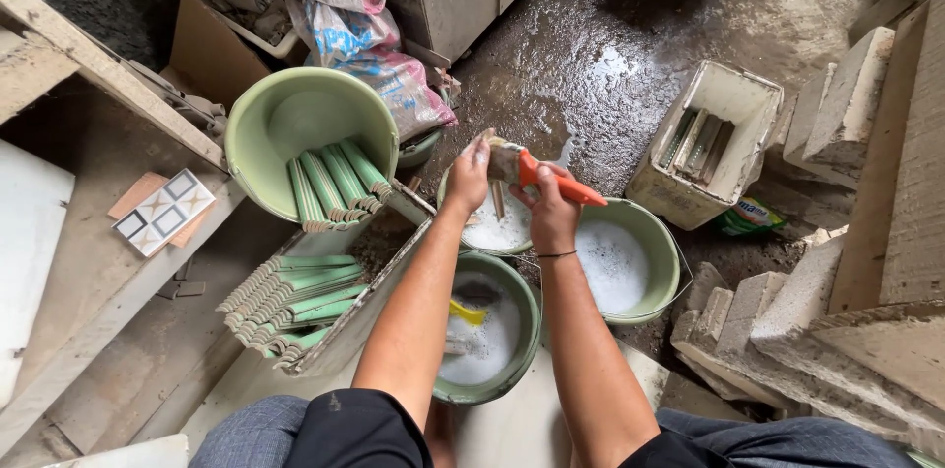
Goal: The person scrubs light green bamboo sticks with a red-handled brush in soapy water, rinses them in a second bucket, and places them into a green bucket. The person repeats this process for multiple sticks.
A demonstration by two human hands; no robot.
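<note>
My right hand [552, 215] grips the orange handle of a wide paintbrush [539, 173], held above a small bucket of white liquid [463, 194]. At the brush's bristle end [504, 161] sits my left hand [471, 176], its fingers pinching the bristles. Directly below my arms stands a green bucket [527, 303] holding foamy water and a yellow object [468, 312]. A second green bucket [661, 242] with white foam stands to the right of my hands.
A large green bucket [258, 129] at left holds green ridged tiles [335, 183]; more such tiles [290, 301] are stacked in a tray below it. A white crate [733, 99] with strips stands at right on the wet floor. Concrete blocks [837, 330] fill the right side. Sacks [364, 35] lie behind.
</note>
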